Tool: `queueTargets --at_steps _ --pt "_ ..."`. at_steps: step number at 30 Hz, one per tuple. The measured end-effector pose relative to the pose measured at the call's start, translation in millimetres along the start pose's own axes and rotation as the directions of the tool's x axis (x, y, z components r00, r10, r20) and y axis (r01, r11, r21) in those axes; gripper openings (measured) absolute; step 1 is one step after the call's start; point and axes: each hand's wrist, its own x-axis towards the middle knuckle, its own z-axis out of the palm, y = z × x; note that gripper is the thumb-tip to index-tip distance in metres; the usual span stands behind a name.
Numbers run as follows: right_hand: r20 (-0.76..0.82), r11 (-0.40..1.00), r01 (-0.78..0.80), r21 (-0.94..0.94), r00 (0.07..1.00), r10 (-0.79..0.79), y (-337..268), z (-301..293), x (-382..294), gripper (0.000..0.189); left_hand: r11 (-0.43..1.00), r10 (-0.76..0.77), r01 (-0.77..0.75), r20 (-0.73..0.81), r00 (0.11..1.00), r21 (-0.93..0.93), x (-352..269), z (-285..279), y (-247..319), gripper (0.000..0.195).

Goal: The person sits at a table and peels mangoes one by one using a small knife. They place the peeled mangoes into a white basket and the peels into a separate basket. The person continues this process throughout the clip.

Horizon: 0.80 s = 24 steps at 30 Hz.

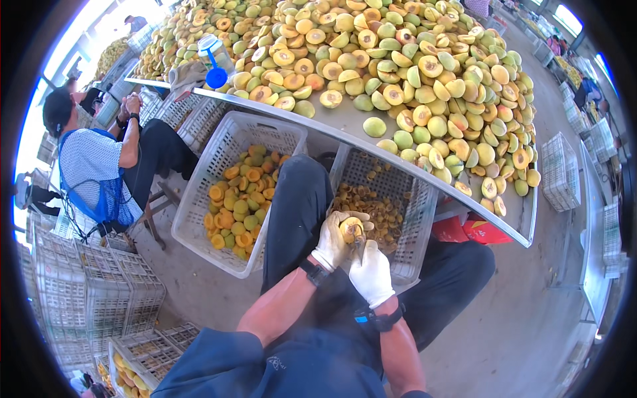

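Note:
My left hand (333, 240), in a whitish work glove, holds a yellow peach half (351, 229) with its cut face turned up and the pit area showing. My right hand (371, 271), gloved too, grips a small dark pitting tool (359, 244) whose tip meets the lower edge of that half; the blade is mostly hidden. Both hands are over a plastic crate (415, 248) between my knees, with a heap of brown pits and scraps (371, 206) in it. Left of my knee, another plastic crate (196, 244) contains hollowed peach halves (244, 199).
A metal-edged table (343, 130) bears a large pile of cut peaches (378, 59), a lidded plastic bottle (215, 57) and a cloth (186, 79). A seated person (99, 164) is at left, near stacked crates (89, 288). A red bag (468, 230) lies under the table.

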Motion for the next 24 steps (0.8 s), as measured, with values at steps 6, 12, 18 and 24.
queueTargets --at_steps 6,12,18,24 --pt "-0.004 0.999 0.010 0.033 1.000 -0.010 4 4 -1 0.016 0.995 0.006 0.002 0.077 0.997 -0.102 1 -8 -4 0.041" --pt "0.016 0.995 -0.017 0.097 1.000 0.015 2 8 2 0.018 0.986 0.022 -0.008 0.084 0.996 -0.167 -3 -1 -4 0.039" --pt "0.099 0.987 -0.030 0.157 0.995 0.014 -2 4 2 0.019 0.990 0.041 -0.022 0.137 0.990 -0.138 -7 -4 -1 0.037" --pt "0.268 0.999 -0.019 0.051 0.963 0.005 11 -11 -5 0.024 0.784 0.078 -0.276 0.353 0.932 0.556 -7 -8 13 0.032"
